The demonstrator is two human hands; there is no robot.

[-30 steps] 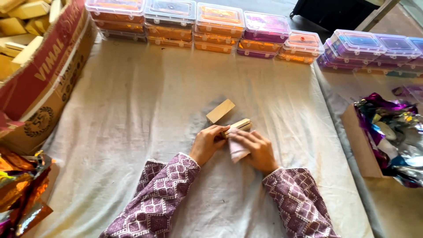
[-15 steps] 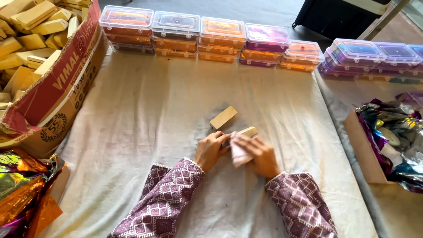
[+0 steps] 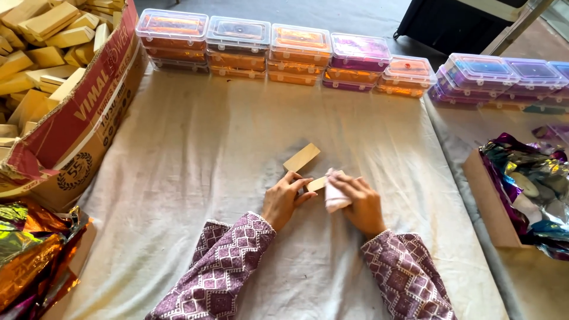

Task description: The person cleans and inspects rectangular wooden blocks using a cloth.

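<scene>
My left hand (image 3: 284, 198) pinches one end of a small wooden block (image 3: 316, 184) that lies on the white cloth (image 3: 195, 178). My right hand (image 3: 359, 201) presses a pale pink cloth (image 3: 334, 198) against the block's other end. Both sleeves are purple with a white diamond pattern. A second wooden block (image 3: 301, 157) lies loose on the white cloth just beyond my left hand, apart from it.
A cardboard box (image 3: 77, 124) full of wooden blocks stands at the far left. Stacked clear plastic boxes (image 3: 284, 53) line the back edge, with more at the far right (image 3: 504, 74). Shiny foil wrappers lie at the near left (image 3: 29, 255) and in a tray at the right (image 3: 527, 189).
The view has tilted, so everything sits lower in frame. My hands stay together on the block and pink cloth, with only small finger shifts.
</scene>
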